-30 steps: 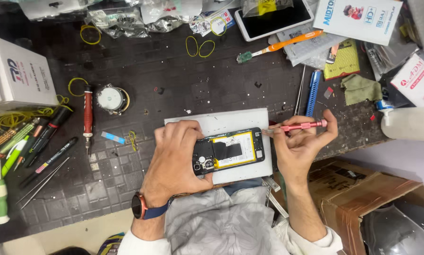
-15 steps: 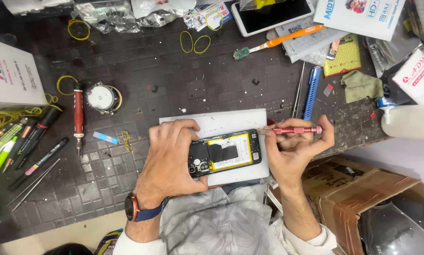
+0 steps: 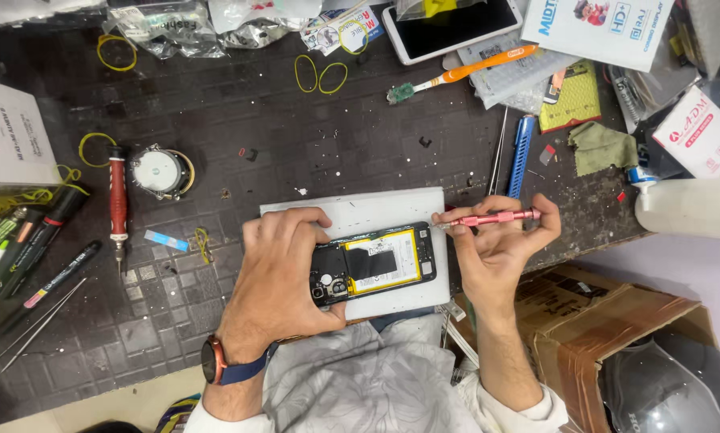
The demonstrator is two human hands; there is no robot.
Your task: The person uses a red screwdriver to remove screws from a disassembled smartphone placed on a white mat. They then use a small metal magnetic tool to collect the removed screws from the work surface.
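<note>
Left hand (image 3: pixel 284 273) fingers clamp opened phone (image 3: pixel 374 263); right hand (image 3: pixel 496 244) fingers pinch pink screwdriver (image 3: pixel 488 218)

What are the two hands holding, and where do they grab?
The left hand grips the opened phone at its left end. The right hand pinches the pink screwdriver along its shaft.

Single head-worn camera, looking almost straight down from above the person, close over the dark counter (image 3: pixel 312 144), person's own forearms entering from the bottom edge, counter's far clutter along the top, possibly tilted slightly, floor and boxes at right.
</note>
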